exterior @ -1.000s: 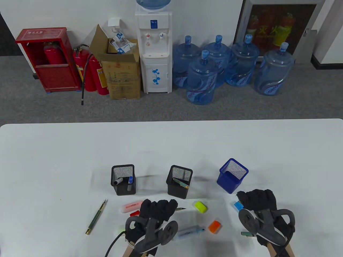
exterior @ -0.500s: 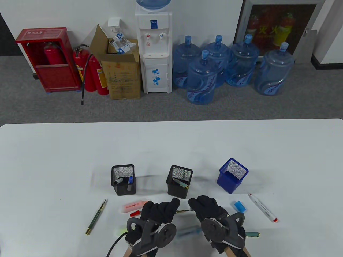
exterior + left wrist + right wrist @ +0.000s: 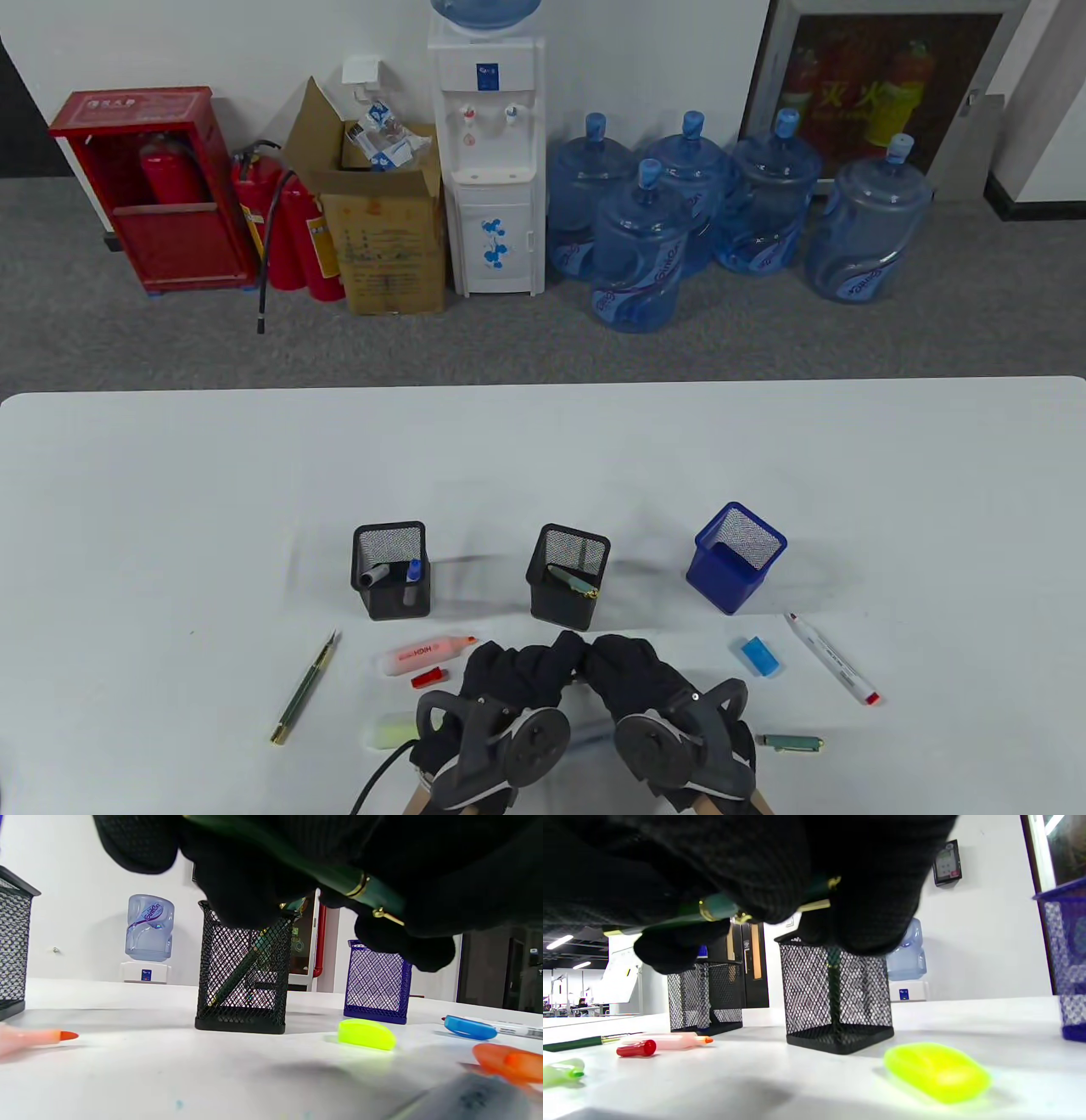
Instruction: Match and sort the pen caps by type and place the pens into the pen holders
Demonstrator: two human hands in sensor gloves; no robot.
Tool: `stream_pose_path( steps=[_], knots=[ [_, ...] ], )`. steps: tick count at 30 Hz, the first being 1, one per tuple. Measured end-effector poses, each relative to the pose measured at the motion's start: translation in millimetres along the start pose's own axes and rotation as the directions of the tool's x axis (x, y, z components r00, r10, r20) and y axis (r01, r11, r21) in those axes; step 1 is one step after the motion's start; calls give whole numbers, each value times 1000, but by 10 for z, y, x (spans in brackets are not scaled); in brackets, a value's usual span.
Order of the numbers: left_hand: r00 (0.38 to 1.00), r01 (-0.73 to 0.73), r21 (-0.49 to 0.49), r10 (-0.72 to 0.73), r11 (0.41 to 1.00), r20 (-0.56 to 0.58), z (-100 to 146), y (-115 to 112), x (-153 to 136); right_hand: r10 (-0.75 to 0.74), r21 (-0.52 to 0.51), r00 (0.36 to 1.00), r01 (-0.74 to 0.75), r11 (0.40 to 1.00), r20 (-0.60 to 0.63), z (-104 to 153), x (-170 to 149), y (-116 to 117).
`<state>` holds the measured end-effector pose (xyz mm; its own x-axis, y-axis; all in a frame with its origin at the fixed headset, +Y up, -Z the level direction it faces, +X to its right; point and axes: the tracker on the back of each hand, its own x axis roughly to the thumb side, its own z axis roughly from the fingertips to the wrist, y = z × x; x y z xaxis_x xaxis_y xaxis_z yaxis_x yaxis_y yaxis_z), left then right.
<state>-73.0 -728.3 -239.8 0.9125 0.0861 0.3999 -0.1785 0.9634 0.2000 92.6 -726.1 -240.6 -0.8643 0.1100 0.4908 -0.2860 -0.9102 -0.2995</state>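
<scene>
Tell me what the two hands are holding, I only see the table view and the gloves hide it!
Observer: Both the left hand and the right hand hold one green pen with gold rings, lifted off the table.
Operator: Is anything under the hands?
Observer: Yes, a yellow cap lies on the table below them.
Operator: What's inside the middle holder?
Observer: The middle holder has another green pen leaning slantwise inside.
</scene>
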Motion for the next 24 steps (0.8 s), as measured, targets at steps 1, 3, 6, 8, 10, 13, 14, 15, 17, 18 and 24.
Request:
stream_pose_path(
  steps=[1, 3, 6, 8, 10, 13, 14, 15, 17, 18, 24],
  knots=[
    [1000, -9, 0, 9, 1000, 4, -1, 8, -4, -33, -4, 999, 33, 999, -9, -2, -11, -8],
    [999, -44, 15, 44, 999, 6, -4, 27, -19, -95, -12, 995, 95, 995, -32, -12, -25, -33],
    [997, -72, 27, 72, 997, 14, -7, 39, -33, -110, -29, 994, 110, 994, -21, -25, -5, -62],
    [997, -72, 25, 71, 997, 31, 5, 32, -37, -110, -27, 994, 110, 994, -1, -33, 22, -65],
    [997, -67, 26, 66, 997, 25, -6, 28, -45, -91, -22, 996, 91, 996, 2, -43, 39, -61],
    [995, -102, -18, 102, 995, -6, -33, -18, -36, -84, -3, 996, 84, 996, -16, -49, -2, -37],
    [994, -105, -27, 105, 994, -13, -38, -26, -32, -86, -2, 996, 86, 996, -20, -46, -17, -32],
    [995, -98, -21, 97, 995, -19, -43, -25, -33, -82, -1, 996, 82, 997, -25, -43, -36, -36],
    [996, -86, -12, 86, 996, -20, -43, 2, -56, -74, -18, 997, 74, 997, -22, -55, -65, -107],
    [996, -90, -3, 90, 996, -20, -34, 21, -78, -65, -29, 998, 64, 998, -19, -69, -76, -151],
    [996, -62, 75, 66, 995, -64, 45, 145, -293, 90, -100, 994, -96, 990, -66, -365, -198, -585]
  ],
)
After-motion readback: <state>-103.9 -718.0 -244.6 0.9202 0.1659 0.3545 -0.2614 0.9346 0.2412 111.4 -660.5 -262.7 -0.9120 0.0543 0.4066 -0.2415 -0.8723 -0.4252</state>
